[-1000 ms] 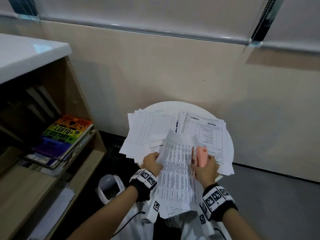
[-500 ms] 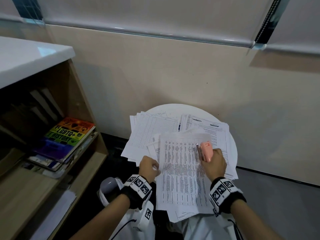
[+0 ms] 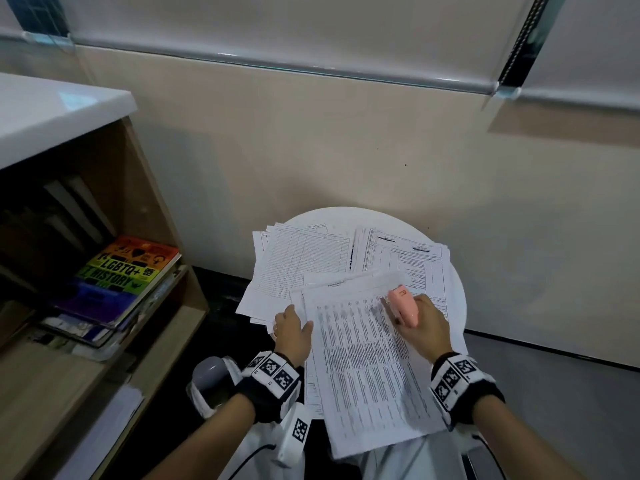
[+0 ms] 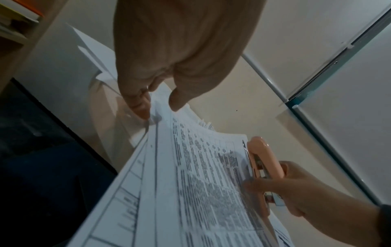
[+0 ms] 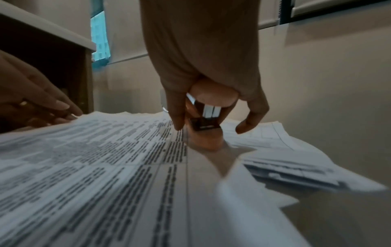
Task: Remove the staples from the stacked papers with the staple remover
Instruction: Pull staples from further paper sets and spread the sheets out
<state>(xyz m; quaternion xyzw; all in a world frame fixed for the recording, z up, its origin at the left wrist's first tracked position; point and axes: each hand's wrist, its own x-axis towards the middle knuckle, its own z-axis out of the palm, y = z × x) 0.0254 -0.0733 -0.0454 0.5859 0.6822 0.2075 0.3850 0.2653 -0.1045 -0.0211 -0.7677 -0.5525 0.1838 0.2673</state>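
A stapled set of printed papers [image 3: 363, 368] lies flat on the round white table [image 3: 346, 216], its near end hanging over my lap. My left hand [image 3: 298, 323] pinches the set's left edge between thumb and fingers [image 4: 141, 105]. My right hand [image 3: 412, 318] grips the pink staple remover [image 3: 403, 306] and holds it against the sheet's upper right part. The remover [image 4: 262, 160] stands on the paper [image 4: 190, 183] with its metal end towards the wrist [image 5: 209, 110]. I see no staple; the print is blurred.
Two more paper stacks lie behind, one left [image 3: 298, 261] and one right [image 3: 408, 265]. A wooden shelf with a rainbow book [image 3: 128, 271] stands to my left under a white counter [image 3: 52, 109]. A grey-white object [image 3: 211, 379] sits on the floor by my left wrist. The wall is close behind.
The papers, held up and curled a second ago, have come down flat on the table. Both hands moved forward with them and spread apart, the remover staying in my right hand.
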